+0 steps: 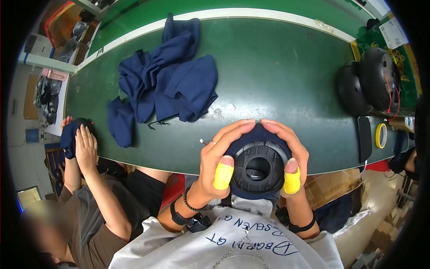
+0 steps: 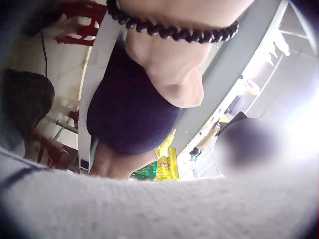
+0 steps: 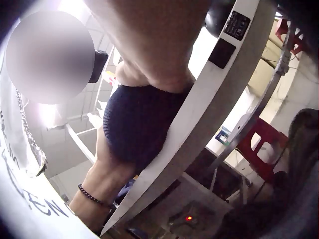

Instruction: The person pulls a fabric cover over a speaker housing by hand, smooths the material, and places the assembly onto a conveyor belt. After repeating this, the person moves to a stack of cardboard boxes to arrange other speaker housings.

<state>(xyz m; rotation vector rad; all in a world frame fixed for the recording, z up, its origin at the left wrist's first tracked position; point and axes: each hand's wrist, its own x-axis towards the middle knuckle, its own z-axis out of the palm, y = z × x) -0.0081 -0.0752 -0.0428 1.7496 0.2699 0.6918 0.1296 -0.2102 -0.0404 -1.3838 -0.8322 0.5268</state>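
Between both hands, at the table's near edge in the head view, is a round black plastic housing (image 1: 242,172) with a ring-shaped opening. Navy fabric (image 2: 132,109) wraps its outside; the right wrist view shows this fabric cover (image 3: 139,119) stretched smooth and rounded. My left hand (image 1: 216,154) grips one side, fingers curving over the far rim. From the other side my right hand (image 1: 295,152) holds it the same way, and the fingertips of both hands nearly meet at the top. Yellow tape covers both thumbs, which lie along the housing's near face.
Crumpled navy cloth pieces (image 1: 156,80) lie on the green table (image 1: 273,67). At the right are black rounded shells (image 1: 376,83) with red wires, a phone (image 1: 364,139) and a yellow tape roll (image 1: 381,136). Another person (image 1: 103,201) at the left handles a navy-covered piece (image 1: 74,136).
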